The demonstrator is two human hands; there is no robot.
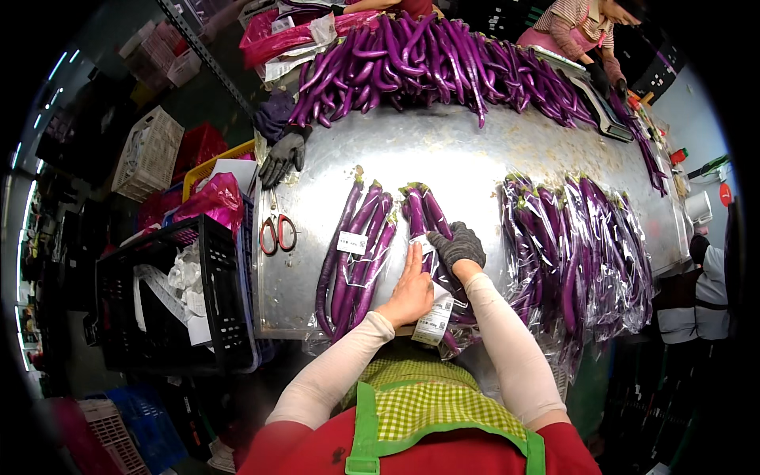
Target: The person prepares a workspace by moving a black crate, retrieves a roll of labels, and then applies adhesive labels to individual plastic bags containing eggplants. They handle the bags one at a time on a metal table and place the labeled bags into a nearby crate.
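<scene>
A clear bag of purple eggplants (417,215) lies in front of me on the metal table. My left hand (409,291), bare, presses two straightened fingers on a white label (421,242) on that bag. From under its curled fingers hangs a strip of printed labels (436,320), partly hidden by the hand. My right hand (460,246), in a dark grey knit glove, grips the bag's right side, thumb by the label. Just left lies another bag of long eggplants (356,279) with a white label (352,243) across it.
Several bagged eggplants (570,255) lie at right. A heap of loose eggplants (415,59) covers the table's far side, beside a scale (599,110). Scissors (278,233) and a grey glove (284,157) lie left, near a black crate (217,297). A co-worker (579,32) stands far right.
</scene>
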